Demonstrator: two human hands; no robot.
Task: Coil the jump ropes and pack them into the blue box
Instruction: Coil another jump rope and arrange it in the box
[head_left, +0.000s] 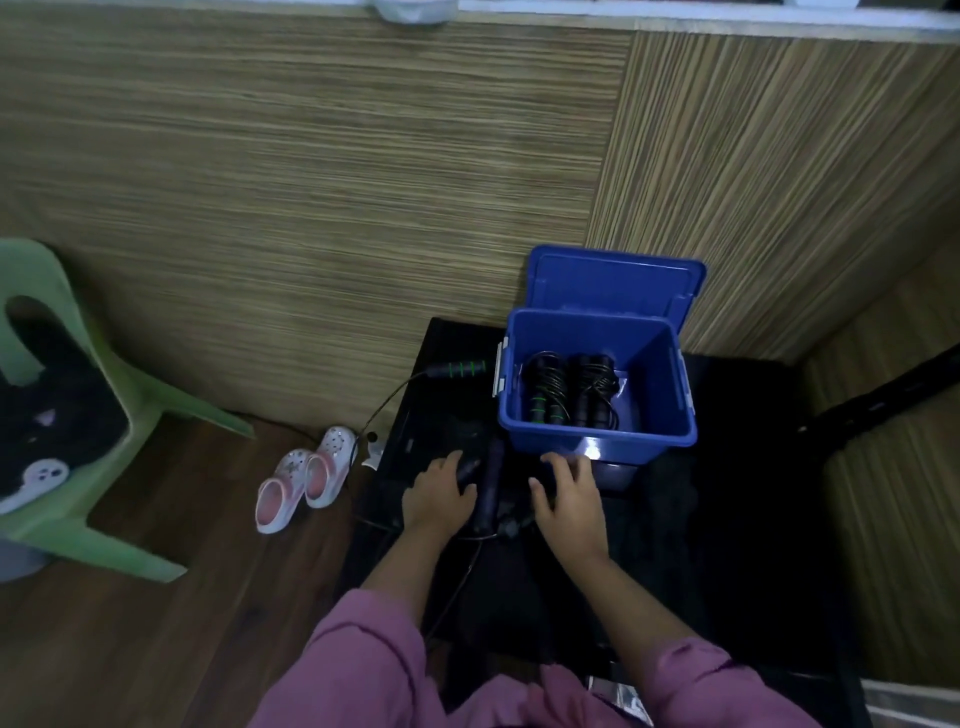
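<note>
The blue box (670, 384) stands open on a black table (737, 467), its lid upright behind it. Two coiled black jump ropes (569, 389) lie inside, one with green rings on its handles. A loose rope with a green-ringed handle (460, 369) lies left of the box, its cord trailing off the table's left edge. A dark purple handle (491, 483) lies between my hands. My left hand (439, 493) rests on a dark handle beside it, fingers curled over it. My right hand (569, 493) hovers flat, fingers spread, just in front of the box.
A green plastic chair (104, 405) with dark cloth on its seat stands at the left. A pair of pink and white clogs (306, 478) sits on the wooden floor beside the table. Wood-panelled walls close in behind and to the right.
</note>
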